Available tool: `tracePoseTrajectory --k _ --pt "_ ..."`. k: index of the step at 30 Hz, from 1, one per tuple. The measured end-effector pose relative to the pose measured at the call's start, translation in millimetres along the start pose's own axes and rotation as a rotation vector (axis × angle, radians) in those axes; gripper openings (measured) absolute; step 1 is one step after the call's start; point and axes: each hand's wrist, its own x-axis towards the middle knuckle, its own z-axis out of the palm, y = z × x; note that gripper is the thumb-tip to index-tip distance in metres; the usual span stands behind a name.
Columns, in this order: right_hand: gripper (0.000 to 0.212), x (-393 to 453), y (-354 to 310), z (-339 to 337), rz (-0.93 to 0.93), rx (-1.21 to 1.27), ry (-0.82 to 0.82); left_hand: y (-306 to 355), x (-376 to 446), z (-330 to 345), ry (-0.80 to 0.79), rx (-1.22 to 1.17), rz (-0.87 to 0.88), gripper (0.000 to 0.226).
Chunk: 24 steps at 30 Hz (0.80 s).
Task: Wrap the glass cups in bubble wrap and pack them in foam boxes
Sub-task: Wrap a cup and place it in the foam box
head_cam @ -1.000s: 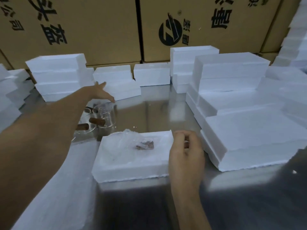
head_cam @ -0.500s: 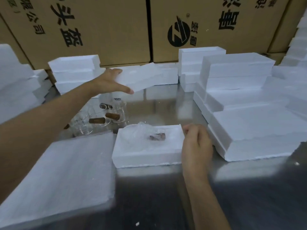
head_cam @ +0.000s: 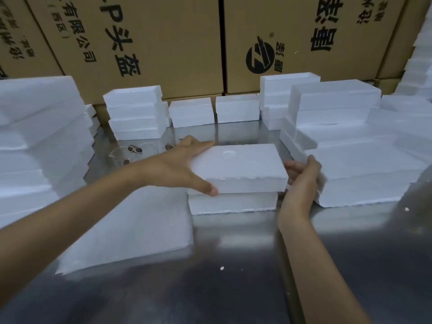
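Left hand (head_cam: 184,167) grips the foam lid (head_cam: 238,167) over its base (head_cam: 231,203); right hand (head_cam: 301,178) seemingly cups its end.

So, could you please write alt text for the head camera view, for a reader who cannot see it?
Two bare hands lower a white foam lid onto a foam box on a steel table: the left hand holds the lid's left end, the right hand its right end. Foam boxes and cardboard cartons stand behind, with glass cups at left.

Glass cups (head_cam: 131,153) partly behind left forearm.
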Motion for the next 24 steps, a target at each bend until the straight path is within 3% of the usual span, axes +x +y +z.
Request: tracePoseTrajectory --k 4,9,15,19,24 --pt "0.031 -4.7 -4.5 -1.1 -0.006 -0.026 -0.06 -4.8 12.7 5.6 -0.028 0.049 -0.037 0.127" --pt "0.014 -13.7 0.9 -0.1 -0.156 -0.28 -0.191 -15.5 11.9 15.8 -0.077 -0.023 -0.062 0.118" --pt "0.023 -6.8 -3.5 1.8 -0.11 -0.532 -0.212 -15.9 8.9 22.3 -0.052 -0.087 -0.028 0.115" --pt "0.023 -10.4 -1.4 -0.5 -0.131 -0.599 -0.197 -16.6 1.5 35.3 0.053 -0.136 -0.004 0.119" --pt "0.023 -15.3 0.0 -5.4 -0.131 -0.639 -0.196 -20.1 -14.0 60.7 0.248 -0.213 -0.028 0.107"
